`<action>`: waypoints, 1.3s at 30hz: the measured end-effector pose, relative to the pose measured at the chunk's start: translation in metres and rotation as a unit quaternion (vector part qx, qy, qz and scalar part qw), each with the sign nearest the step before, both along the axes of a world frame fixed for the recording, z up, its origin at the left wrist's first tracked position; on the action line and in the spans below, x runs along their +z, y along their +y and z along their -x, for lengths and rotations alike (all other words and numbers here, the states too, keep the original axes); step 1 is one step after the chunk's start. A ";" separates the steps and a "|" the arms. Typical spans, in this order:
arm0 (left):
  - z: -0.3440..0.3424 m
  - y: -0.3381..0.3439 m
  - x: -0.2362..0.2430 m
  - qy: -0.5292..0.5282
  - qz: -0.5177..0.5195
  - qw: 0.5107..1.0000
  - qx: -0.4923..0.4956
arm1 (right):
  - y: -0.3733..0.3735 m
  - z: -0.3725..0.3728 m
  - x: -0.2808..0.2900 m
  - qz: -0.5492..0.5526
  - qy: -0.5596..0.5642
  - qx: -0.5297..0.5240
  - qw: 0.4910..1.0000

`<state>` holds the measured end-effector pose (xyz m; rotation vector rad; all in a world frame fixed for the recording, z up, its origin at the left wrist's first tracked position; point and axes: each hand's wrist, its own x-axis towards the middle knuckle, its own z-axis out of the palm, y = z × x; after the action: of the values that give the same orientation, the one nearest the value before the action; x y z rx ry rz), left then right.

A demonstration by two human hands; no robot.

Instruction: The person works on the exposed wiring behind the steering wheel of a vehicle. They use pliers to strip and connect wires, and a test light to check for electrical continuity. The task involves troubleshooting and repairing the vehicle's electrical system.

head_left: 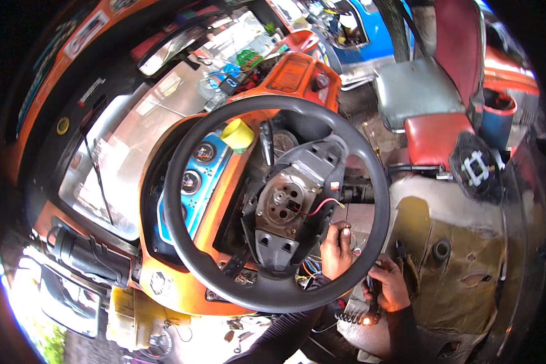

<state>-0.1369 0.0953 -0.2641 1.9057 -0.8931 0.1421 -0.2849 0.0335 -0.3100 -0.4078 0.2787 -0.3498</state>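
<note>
A black steering wheel (375, 176) with its centre cover off fills the middle of the view. Its bare metal hub (276, 212) shows, and a thin red wire (323, 205) sticks out of it. Through the rim's lower right reaches my left hand (337, 252), fingers closed in a pinch; whatever is between thumb and finger is too small to make out. Just right of the rim, my right hand (389, 284) is closed around a dark test light (372, 297). Its lower end glows orange beside a coiled cord (349, 316).
Loose coloured wires (310, 267) hang under the column. A yellow cup (237, 134) sits by the blue gauge panel (195, 176). On the torn seat (449, 273) lie a dark ring (441, 249) and, farther back, the black wheel cover (476, 167). A red-and-grey chair (418, 91) stands beyond.
</note>
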 end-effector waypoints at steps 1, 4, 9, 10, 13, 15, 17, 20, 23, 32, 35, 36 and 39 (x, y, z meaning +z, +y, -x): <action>0.002 -0.005 0.004 0.016 0.000 1.000 -0.005 | -0.004 0.003 0.001 -0.002 0.019 -0.002 1.000; 0.005 0.004 0.007 0.048 -0.006 0.999 -0.006 | -0.026 0.014 0.004 0.063 0.141 -0.011 0.988; 0.008 0.020 0.009 -0.045 0.045 0.998 -0.008 | -0.151 -0.037 0.040 0.168 0.158 -0.045 0.972; 0.011 0.024 0.008 0.000 0.048 0.999 0.010 | -0.164 -0.060 0.074 0.211 0.178 -0.033 0.961; 0.010 0.029 0.004 -0.016 0.033 0.999 -0.001 | -0.198 -0.142 0.078 0.320 0.035 0.004 0.947; 0.013 0.029 0.004 0.002 0.056 0.998 -0.006 | -0.189 -0.180 0.106 0.363 -0.012 0.042 0.931; 0.008 0.068 -0.012 0.023 0.019 0.999 0.034 | -0.148 -0.232 0.117 0.377 -0.083 0.110 0.916; 0.012 0.075 -0.020 0.131 -0.004 0.991 0.022 | -0.141 -0.252 0.157 0.418 -0.153 0.130 0.886; 0.015 0.073 0.004 -0.027 -0.041 0.999 0.010 | -0.130 -0.280 0.175 0.433 -0.208 0.151 0.864; 0.018 0.081 -0.008 -0.037 -0.049 0.997 0.054 | -0.114 -0.308 0.175 0.388 -0.289 0.135 0.864; 0.018 0.064 -0.013 -0.016 -0.007 0.999 0.035 | -0.130 -0.297 0.192 0.486 -0.236 0.132 0.831; 0.018 0.064 -0.015 -0.013 -0.007 0.999 0.037 | -0.128 -0.287 0.201 0.519 -0.224 0.135 0.814; 0.017 0.072 -0.007 0.015 -0.005 0.999 0.044 | -0.105 -0.295 0.195 0.424 -0.249 0.141 0.859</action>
<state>-0.1535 0.1670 -0.2716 1.9518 -0.7906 0.1627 0.0100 -0.0711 -0.1150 -1.1908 -0.4750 -0.2604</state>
